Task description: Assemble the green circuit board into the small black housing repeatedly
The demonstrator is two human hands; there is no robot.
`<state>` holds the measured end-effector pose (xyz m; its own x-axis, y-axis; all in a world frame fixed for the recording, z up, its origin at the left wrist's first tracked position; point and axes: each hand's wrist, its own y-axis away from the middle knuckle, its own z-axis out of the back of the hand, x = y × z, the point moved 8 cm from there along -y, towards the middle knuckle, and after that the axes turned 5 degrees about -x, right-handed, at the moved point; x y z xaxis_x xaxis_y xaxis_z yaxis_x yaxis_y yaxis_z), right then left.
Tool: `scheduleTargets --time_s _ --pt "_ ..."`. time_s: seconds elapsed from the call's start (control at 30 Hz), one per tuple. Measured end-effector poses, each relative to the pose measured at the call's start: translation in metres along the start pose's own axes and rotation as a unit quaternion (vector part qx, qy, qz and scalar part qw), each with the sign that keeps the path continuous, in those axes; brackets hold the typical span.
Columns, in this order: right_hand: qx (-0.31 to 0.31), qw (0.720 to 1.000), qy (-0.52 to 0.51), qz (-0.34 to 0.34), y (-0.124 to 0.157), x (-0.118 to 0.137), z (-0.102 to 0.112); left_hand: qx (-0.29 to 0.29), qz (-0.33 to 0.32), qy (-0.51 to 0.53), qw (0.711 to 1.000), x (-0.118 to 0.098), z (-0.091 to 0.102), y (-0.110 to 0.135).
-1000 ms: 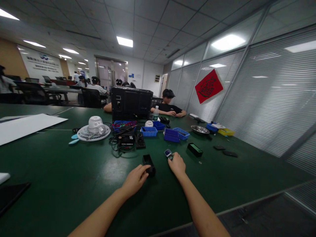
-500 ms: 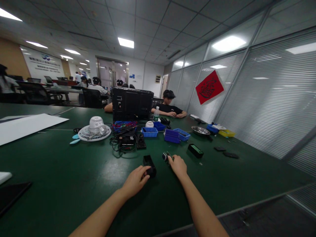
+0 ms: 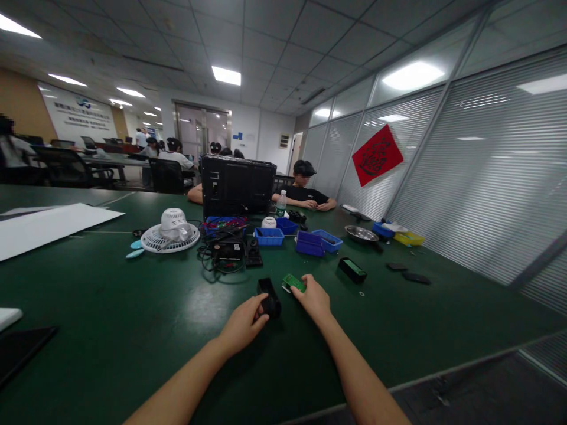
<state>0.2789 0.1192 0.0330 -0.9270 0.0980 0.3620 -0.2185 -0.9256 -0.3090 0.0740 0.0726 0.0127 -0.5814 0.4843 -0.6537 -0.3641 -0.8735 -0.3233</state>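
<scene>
My left hand (image 3: pixel 243 323) is closed on the near end of a small black casing (image 3: pixel 268 295) that rests on the green table (image 3: pixel 110 313). My right hand (image 3: pixel 315 297) pinches a small green circuit board (image 3: pixel 293 282) just to the right of the casing, held slightly above the table. The board's green face is turned up. The two hands are close together near the table's middle.
A black rectangular part (image 3: pixel 351 268) lies right of my right hand, with flat dark pieces (image 3: pixel 407 273) beyond. Blue bins (image 3: pixel 318 242), tangled cables with a black device (image 3: pixel 228 252), a white fan (image 3: pixel 169 234) and a black case (image 3: pixel 238 187) stand further back. A person (image 3: pixel 305 192) sits across.
My right hand has turned the small board over, from its screen side to its green side, and shifted it left toward the black casing. My left hand has stayed on the casing.
</scene>
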Motion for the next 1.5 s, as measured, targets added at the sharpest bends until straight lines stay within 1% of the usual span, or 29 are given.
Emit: scheduleTargets --time_s 0.07,0.17,0.33,0.4,0.47,0.53,0.63,0.67,0.73,0.83,0.93,1.07,1.27,1.37,1.5 --pt "0.005 1.000 0.021 -0.008 -0.001 -0.003 0.002 -0.001 0.006 0.007 1.000 0.000 0.001 0.000" --pt "0.012 0.999 0.034 0.005 -0.002 -0.004 0.005 0.008 -0.004 0.018 1.000 -0.006 0.003 0.001" --pt "0.049 0.998 -0.021 0.017 -0.004 -0.007 0.001 0.014 -0.026 0.042 0.999 -0.014 0.005 0.002" --pt "0.047 0.998 -0.046 0.021 -0.005 -0.006 0.000 0.016 -0.028 0.051 0.998 -0.014 0.004 0.001" --pt "0.033 0.995 -0.087 0.022 -0.006 -0.003 0.000 0.019 -0.034 0.059 0.998 -0.015 0.003 0.001" --pt "0.016 0.988 -0.154 0.017 -0.005 0.003 0.001 0.024 -0.039 0.065 0.997 -0.016 0.002 0.001" --pt "-0.004 0.965 -0.263 -0.007 -0.002 0.016 0.005 0.031 -0.043 0.060 0.997 -0.017 0.001 0.001" --pt "-0.010 0.957 -0.290 -0.012 -0.001 0.022 0.007 0.033 -0.044 0.058 0.997 -0.018 0.001 0.001" --pt "-0.027 0.950 -0.312 0.002 0.003 0.035 0.012 0.037 -0.046 0.056 0.997 -0.019 0.000 0.002" --pt "-0.049 0.954 -0.292 0.038 0.008 0.054 0.018 0.041 -0.047 0.056 0.996 -0.018 -0.001 0.002" --pt "-0.040 0.964 -0.258 0.046 0.012 0.062 0.014 0.038 -0.052 0.062 0.996 -0.018 -0.001 0.002" --pt "-0.018 0.970 -0.238 0.044 0.014 0.061 0.004 0.035 -0.057 0.065 0.996 -0.018 -0.002 0.002" --pt "0.007 0.972 -0.232 0.027 0.012 0.057 -0.002 0.031 -0.060 0.068 0.995 -0.019 -0.002 0.003" --pt "0.002 0.974 -0.223 0.028 0.013 0.057 -0.002 0.023 -0.051 0.066 0.996 -0.017 -0.001 0.004" --pt "-0.020 0.974 -0.220 0.051 0.016 0.060 0.000 0.006 -0.015 0.099 0.995 -0.009 -0.001 0.003"
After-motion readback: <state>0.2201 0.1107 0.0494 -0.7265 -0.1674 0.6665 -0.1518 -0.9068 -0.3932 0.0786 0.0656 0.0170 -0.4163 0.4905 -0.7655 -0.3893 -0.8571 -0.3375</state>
